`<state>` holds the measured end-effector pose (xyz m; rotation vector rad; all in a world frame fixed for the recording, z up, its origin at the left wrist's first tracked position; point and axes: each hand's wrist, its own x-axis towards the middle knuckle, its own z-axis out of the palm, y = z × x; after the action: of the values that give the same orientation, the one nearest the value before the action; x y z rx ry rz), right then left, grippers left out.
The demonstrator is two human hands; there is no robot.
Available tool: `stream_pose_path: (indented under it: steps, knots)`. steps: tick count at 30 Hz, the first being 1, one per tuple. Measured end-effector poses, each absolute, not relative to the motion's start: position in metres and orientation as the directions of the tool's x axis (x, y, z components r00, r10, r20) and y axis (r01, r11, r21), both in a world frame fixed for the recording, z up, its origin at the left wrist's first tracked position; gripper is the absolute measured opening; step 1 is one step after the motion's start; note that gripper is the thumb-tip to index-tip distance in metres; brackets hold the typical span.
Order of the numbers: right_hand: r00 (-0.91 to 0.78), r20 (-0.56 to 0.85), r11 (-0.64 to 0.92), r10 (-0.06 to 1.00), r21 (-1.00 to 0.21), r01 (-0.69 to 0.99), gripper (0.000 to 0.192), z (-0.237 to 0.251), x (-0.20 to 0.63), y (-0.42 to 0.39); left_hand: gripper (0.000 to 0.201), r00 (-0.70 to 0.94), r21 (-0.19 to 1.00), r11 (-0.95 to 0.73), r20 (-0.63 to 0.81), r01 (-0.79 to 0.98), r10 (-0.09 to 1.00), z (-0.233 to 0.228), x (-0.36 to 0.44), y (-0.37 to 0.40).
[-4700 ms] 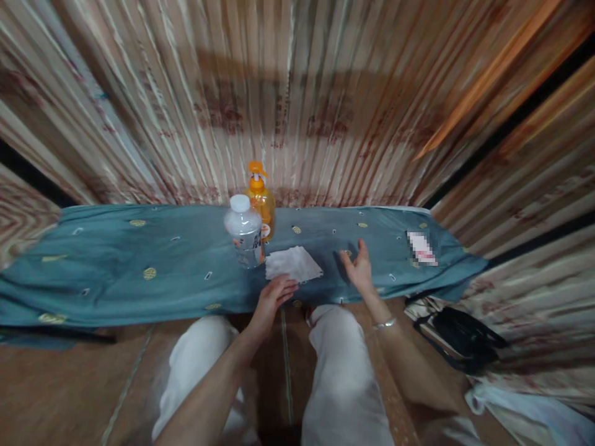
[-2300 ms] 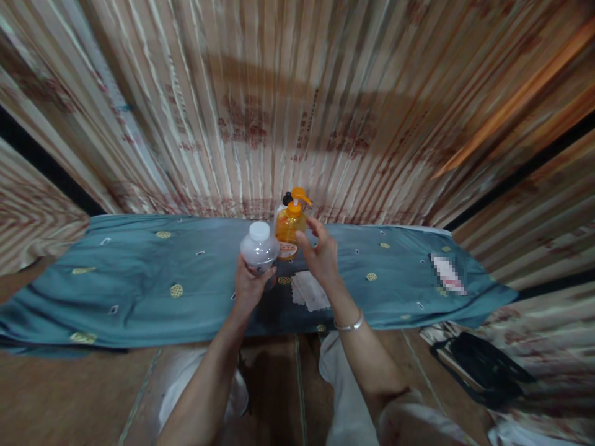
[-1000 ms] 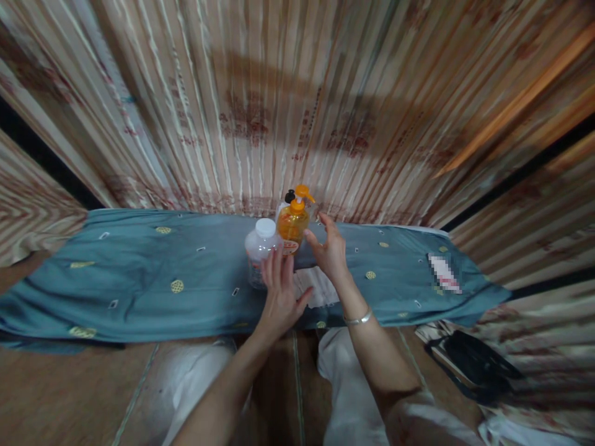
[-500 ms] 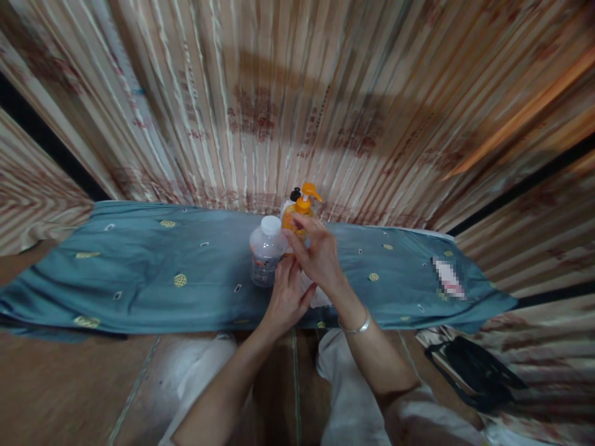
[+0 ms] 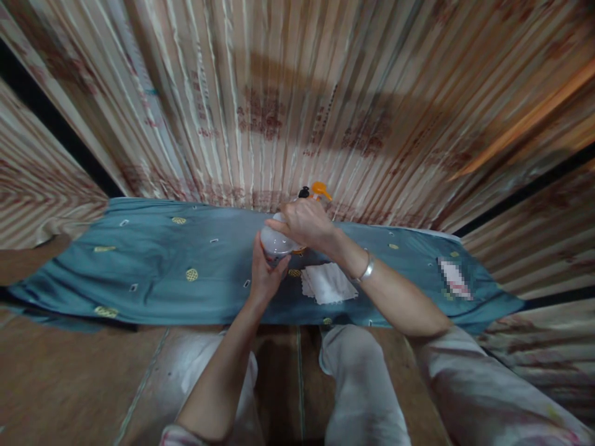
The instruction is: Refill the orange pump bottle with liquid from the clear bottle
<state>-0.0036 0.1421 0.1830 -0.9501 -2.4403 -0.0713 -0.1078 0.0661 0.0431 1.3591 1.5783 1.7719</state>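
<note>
Backdrop: striped, pleated curtain in cream and rust hangs across the far side.
Surface: low bench under a teal cloth with small gold and white motifs, running left to right.
Clear bottle: upright, lifted just above the cloth near its middle; its cap is hidden under the right hand.
Left hand: wraps the bottle's lower body from the near side, fingers curled round it.
Right hand: closed over the bottle's top from above, a silver bracelet on its wrist.
Orange pump bottle: just behind the hands on the far side, only its orange nozzle and a dark cap beside it showing.
White napkin: flat on the cloth, just right of the left hand.
Blurred-out patch: on the cloth, well off to the right.
Near side: knees in pale trousers above a wooden floor.
</note>
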Motion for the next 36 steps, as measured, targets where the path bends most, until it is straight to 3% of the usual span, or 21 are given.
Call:
stream_pose_path:
  steps: [8,14,23,32,36]
  knots:
    - [-0.750,0.288,0.761,0.595,0.096,0.641,0.060,0.209,-0.003,0.139,0.082,-0.429,0.921,-0.305,0.384,0.242,0.818,0.042,-0.109,0.071]
    - [-0.773,0.217,0.776,0.596,0.093,0.624,0.044,0.217,-0.003,0.135,0.082,-0.422,0.919,-0.312,0.388,0.240,0.819,0.043,-0.109,0.070]
    - [-0.832,-0.025,0.817,0.554,0.211,0.537,0.026,0.251,-0.008,0.127,0.080,-0.401,0.908,-0.336,0.413,0.251,0.817,0.041,-0.108,0.072]
    - [-0.855,-0.139,0.842,0.500,0.311,0.442,0.034,0.254,-0.008,0.131,0.078,-0.399,0.896,-0.349,0.436,0.274,0.807,0.037,-0.109,0.073]
    - [-0.807,-0.128,0.796,0.577,0.307,0.521,0.045,0.255,-0.011,0.133,0.080,-0.406,0.893,-0.352,0.443,0.282,0.799,0.036,-0.110,0.074]
